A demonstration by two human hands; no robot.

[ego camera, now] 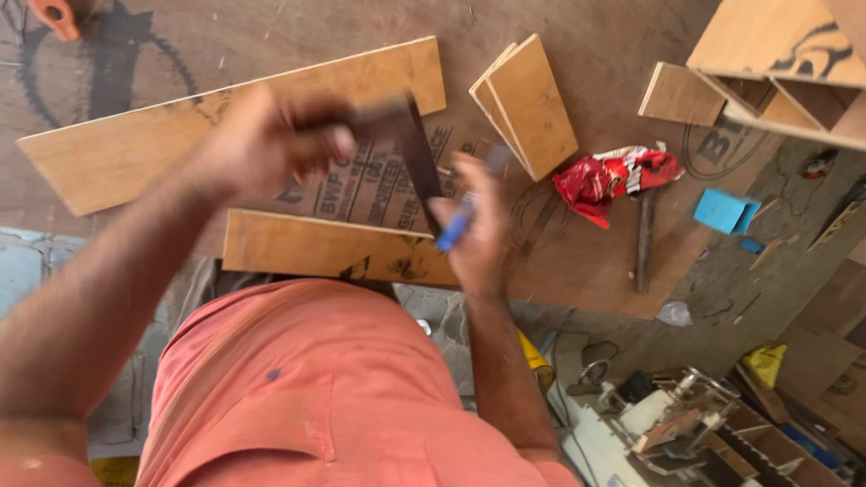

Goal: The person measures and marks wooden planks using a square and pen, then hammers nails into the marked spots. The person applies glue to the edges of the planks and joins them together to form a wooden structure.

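Lighting: bright, warm, even daylight over the plywood worktop (605, 43); no hard glare. Shadows: soft and short, falling just beside the stacked boards (527, 104) and under the long plank (138, 150). Blur: strong motion smear on the left hand (259, 143), the right hand (474, 226), the dark square (414, 152) and the blue pen (457, 230); their edges cannot be made out. Focus: worktop grain sharp; the orange shirt (323, 407) near the lens soft. Distortion: wide-angle bending towards the corners, clearest at the wooden box (805, 56)

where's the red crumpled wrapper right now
In the head view, the red crumpled wrapper lies right of centre on the plywood sheet, between the stacked small boards and the blue block.
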